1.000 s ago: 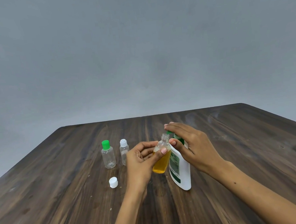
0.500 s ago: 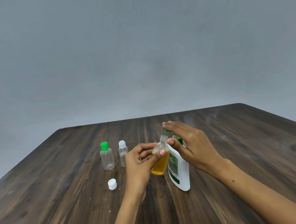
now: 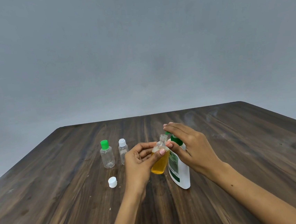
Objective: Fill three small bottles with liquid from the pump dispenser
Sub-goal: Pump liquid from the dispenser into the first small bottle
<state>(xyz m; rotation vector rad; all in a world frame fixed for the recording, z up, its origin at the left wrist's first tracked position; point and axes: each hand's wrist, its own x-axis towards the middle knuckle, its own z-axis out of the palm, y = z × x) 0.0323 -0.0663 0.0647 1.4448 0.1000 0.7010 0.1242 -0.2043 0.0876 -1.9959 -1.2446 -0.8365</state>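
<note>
Worktop (image 3: 238, 157) of dark wood grain carries every item. Largest on it is the pump dispenser (image 3: 181, 173), a white bottle with a green label, standing upright just right of centre. My right hand (image 3: 194, 149) lies over its green pump head, fingers (image 3: 172, 127) straight and together across the top, thumb against the neck; the nozzle tip shows just beyond my fingertips.

My left hand (image 3: 139, 159) holds the open bottle (image 3: 160, 162) tilted, its mouth directly below the nozzle and its body touching the dispenser's left side. The fingers are curled round it, thumb clamped across its front. Amber liquid fills it to about the shoulder; the neck is clear.

Left of my left hand, two small clear bottles stand upright and near each other, both capped and with no liquid visible: the green-capped bottle (image 3: 107, 155) and, to its right, the narrower white-capped bottle (image 3: 123, 151).

Smallest item: a loose white cap (image 3: 112, 182) on the worktop, nearer to me than both.
</note>
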